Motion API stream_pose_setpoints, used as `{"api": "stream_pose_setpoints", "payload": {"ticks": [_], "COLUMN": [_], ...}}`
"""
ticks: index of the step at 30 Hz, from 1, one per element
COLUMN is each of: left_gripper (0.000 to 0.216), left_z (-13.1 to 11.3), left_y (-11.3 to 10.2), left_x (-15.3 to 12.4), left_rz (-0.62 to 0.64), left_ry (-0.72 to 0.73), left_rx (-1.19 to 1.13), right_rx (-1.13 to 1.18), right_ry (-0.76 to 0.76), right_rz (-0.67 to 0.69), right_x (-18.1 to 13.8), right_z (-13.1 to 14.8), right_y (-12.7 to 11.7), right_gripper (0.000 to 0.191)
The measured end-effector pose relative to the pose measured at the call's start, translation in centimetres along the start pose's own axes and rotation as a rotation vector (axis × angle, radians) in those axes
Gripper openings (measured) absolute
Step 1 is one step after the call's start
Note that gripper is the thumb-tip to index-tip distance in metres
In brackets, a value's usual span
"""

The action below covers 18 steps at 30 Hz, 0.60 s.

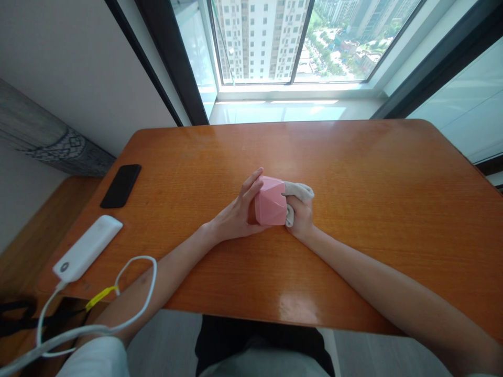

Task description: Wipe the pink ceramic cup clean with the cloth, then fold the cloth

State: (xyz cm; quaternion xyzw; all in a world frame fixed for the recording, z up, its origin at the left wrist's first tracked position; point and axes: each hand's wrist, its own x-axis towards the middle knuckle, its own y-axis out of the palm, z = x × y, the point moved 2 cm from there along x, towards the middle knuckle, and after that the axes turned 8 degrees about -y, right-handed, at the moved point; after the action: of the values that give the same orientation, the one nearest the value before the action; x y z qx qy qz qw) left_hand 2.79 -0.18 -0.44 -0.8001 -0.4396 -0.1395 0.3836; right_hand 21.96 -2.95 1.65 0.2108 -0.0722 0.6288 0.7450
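Note:
Over the middle of the wooden table, a pink faceted object (271, 201), perhaps a small pot, is gripped by my left hand (239, 212). Its thumb lies along the near side and the fingers reach over the far left edge. My right hand (302, 213) is closed round a light grey cloth (299, 191), which is bunched against the object's right side. One end of the cloth hangs below the fingers. Whether the pink object is hollow cannot be seen from this angle.
A black phone (120, 186) lies on the table (373, 178) at the left. Nearer me is a white power bank (88, 247) with a white cable (147, 293) looping over my left forearm. A yellow tie (100, 298) sits by the cable. A window (291, 42) stands beyond the table.

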Motion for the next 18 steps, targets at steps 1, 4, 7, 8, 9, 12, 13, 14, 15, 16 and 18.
{"api": "stream_pose_setpoints", "payload": {"ticks": [1,4,7,8,9,12,13,14,15,16,18], "left_gripper": [0.129,0.129,0.138,0.138,0.137,0.137,0.142,0.147,0.152,0.154,0.147], "left_z": [-0.1,-0.6,-1.0,-1.1,-1.1,-0.8,-0.6,-0.5,-0.3,-0.2,0.0], "left_y": [0.0,-0.3,-0.8,-0.9,-1.0,-1.0,-0.9,-0.8,-0.6,-0.4,0.0], "left_x": [0.0,0.1,0.1,0.0,0.0,-0.1,-0.1,-0.1,-0.1,-0.1,-0.1], "left_rz": [-0.012,-0.051,0.001,0.038,0.072,0.119,0.115,0.106,0.092,0.071,0.018], "left_ry": [0.007,-0.068,-0.255,-0.315,-0.362,-0.41,-0.38,-0.326,-0.261,-0.196,-0.091], "left_rx": [0.034,0.012,-0.121,-0.157,-0.178,-0.185,-0.18,-0.165,-0.138,-0.098,-0.003], "right_rx": [0.01,0.004,-0.065,-0.094,-0.118,-0.125,-0.101,-0.071,-0.041,-0.013,0.021], "right_ry": [-0.012,-0.029,-0.059,-0.077,-0.096,-0.1,-0.081,-0.059,-0.035,-0.014,0.021], "right_rz": [-0.008,0.022,0.133,0.174,0.203,0.198,0.179,0.149,0.114,0.079,0.029], "right_x": [0.1,0.3,0.0,-0.2,-0.3,-0.5,-0.5,-0.4,-0.3,-0.3,-0.1], "right_z": [0.0,0.5,1.1,1.3,1.4,1.3,1.1,0.9,0.6,0.3,-0.1], "right_y": [0.1,0.2,0.3,0.3,0.3,0.1,0.0,0.0,0.0,-0.1,-0.1], "right_gripper": [0.014,0.014,0.02,0.022,0.023,0.022,0.021,0.02,0.02,0.021,0.025]}}
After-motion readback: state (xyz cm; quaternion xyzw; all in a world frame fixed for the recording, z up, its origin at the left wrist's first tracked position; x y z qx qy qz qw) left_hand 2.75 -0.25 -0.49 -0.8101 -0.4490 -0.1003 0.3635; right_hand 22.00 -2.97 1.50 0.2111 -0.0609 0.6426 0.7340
